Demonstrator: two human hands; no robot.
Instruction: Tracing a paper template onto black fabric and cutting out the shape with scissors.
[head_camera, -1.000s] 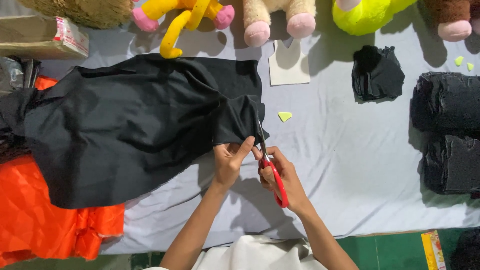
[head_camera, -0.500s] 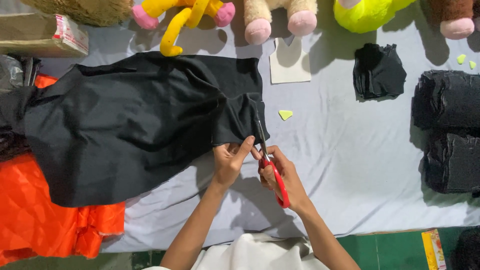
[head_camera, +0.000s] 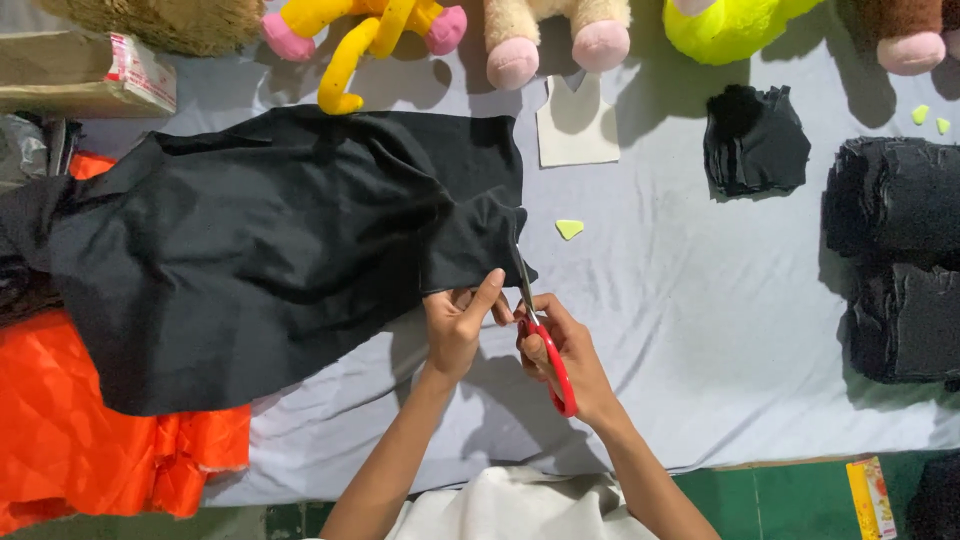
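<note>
Centrally, the black cloth (head_camera: 270, 250) lies on the grey table (head_camera: 700, 330), its lower right edge pinched by the left hand (head_camera: 458, 325); the right hand (head_camera: 565, 355), fingers clamped through red-handled scissors (head_camera: 545, 345), cuts beside it. A cardboard box (head_camera: 80, 75) with a red-and-white label sits top left.

Scissors (head_camera: 540, 335) blades advanced slightly further into black fabric (head_camera: 260, 250) edge; both hands otherwise barely shifted.

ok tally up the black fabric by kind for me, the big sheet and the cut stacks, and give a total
Big black cloth, held at its edge by the left hand while the right hand works the red scissors: 1
Stacks of cut black pieces: 3
Total: 4
</note>
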